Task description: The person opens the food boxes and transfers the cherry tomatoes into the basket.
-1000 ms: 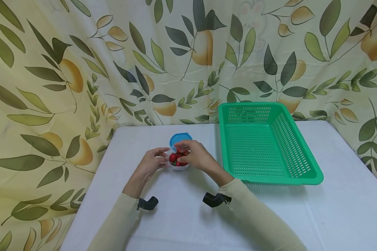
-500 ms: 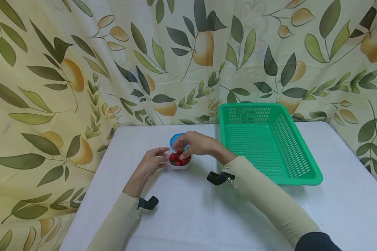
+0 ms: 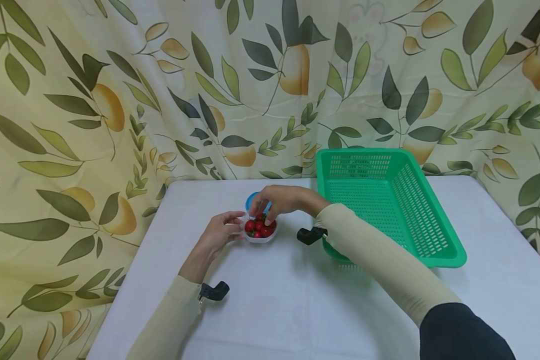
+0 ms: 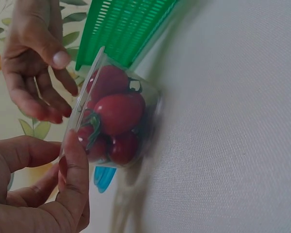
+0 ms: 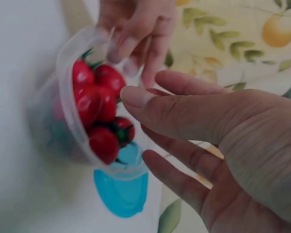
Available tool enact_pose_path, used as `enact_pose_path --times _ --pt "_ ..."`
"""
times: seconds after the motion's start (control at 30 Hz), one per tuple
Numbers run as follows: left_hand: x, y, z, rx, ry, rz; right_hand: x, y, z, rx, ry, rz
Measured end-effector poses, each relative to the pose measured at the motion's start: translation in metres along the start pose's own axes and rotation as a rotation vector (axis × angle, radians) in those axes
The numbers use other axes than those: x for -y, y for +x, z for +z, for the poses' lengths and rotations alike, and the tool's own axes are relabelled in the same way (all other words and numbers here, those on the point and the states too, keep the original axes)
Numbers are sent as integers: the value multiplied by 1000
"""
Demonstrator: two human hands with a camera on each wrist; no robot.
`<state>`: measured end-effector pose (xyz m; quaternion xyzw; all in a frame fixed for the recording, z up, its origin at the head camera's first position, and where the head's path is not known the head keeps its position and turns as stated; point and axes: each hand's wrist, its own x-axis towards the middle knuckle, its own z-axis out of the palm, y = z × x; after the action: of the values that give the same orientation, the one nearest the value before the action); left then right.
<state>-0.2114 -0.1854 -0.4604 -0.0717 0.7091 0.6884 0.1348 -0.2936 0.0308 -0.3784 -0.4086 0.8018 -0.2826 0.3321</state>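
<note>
A small clear plastic container (image 3: 259,240) filled with red cherry tomatoes (image 5: 88,104) stands on the table, its top uncovered. Several tomatoes carry green stems. My left hand (image 3: 217,234) pinches the container's rim at its left side, fingers and thumb meeting at the edge in the left wrist view. Over the container's far right part hovers my right hand (image 3: 282,199), its fingers loosely bent and apart, with nothing between them. Behind the container lies a blue lid (image 5: 120,196), partly covered by the right hand in the head view.
A large green plastic basket (image 3: 450,235) with slotted walls stands at the right, and the right forearm passes in front of its near left corner. White cloth covers the table (image 3: 261,310). A curtain (image 3: 162,100) with a fruit-and-leaf print hangs behind it.
My right hand has drawn up and back from among the tomatoes, its forearm swinging to the right, so more of the tomatoes shows. The left hand stays at the container's rim.
</note>
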Motion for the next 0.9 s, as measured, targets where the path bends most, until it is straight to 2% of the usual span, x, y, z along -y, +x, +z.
enact_pose_path --times 0.27,0.5,0.9 --pt "1 0 0 2 -6 12 -8 14 1 26 -97 41" --pt "-1 0 0 -6 -6 12 -8 22 5 13 -162 8" --pt "0 1 1 -1 -15 28 -8 31 18 -20 -234 6"
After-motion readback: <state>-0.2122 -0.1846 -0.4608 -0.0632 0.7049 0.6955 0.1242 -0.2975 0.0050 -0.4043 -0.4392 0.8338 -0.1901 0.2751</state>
